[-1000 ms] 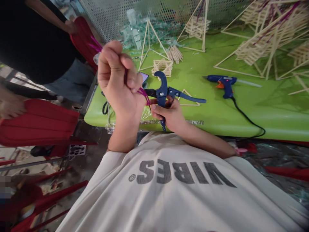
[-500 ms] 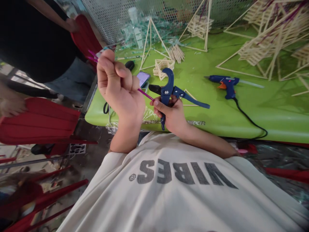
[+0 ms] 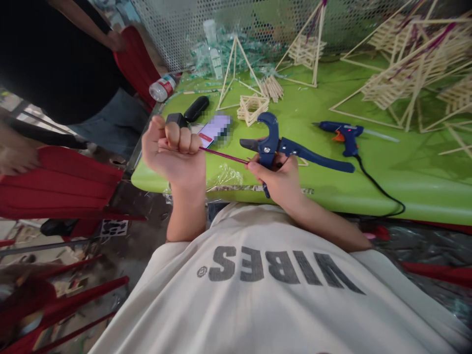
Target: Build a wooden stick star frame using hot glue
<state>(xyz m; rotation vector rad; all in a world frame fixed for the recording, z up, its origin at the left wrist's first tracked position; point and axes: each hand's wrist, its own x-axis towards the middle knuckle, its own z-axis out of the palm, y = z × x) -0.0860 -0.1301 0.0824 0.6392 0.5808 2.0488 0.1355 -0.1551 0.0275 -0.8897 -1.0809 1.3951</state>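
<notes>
My left hand (image 3: 173,150) is closed in a fist, palm side up, round one end of a thin purple cord (image 3: 225,156). The cord runs straight across to my right hand (image 3: 278,177), where thumb and finger pinch it. That same hand also holds a blue pipe cutter (image 3: 268,140), its handles spread and its dark blade apart from the curved jaw. Part of the lower handle is hidden by my fingers. Behind the cutter lies a small stacked-stick frame (image 3: 252,109). A phone (image 3: 212,132) with a lit screen rests just beyond my left hand.
A blue glue gun (image 3: 342,132) with a black cord lies on the green table (image 3: 405,182) at right. Stick pyramids (image 3: 401,73), a bundle of sticks (image 3: 272,88) and a clear bottle (image 3: 215,56) stand farther back. Another person stands at left beside red chairs (image 3: 59,182).
My left hand has come down and slightly left, and its wrist has turned. My right hand with the cutter has shifted right. More cord shows between the hands, and the phone is now uncovered.
</notes>
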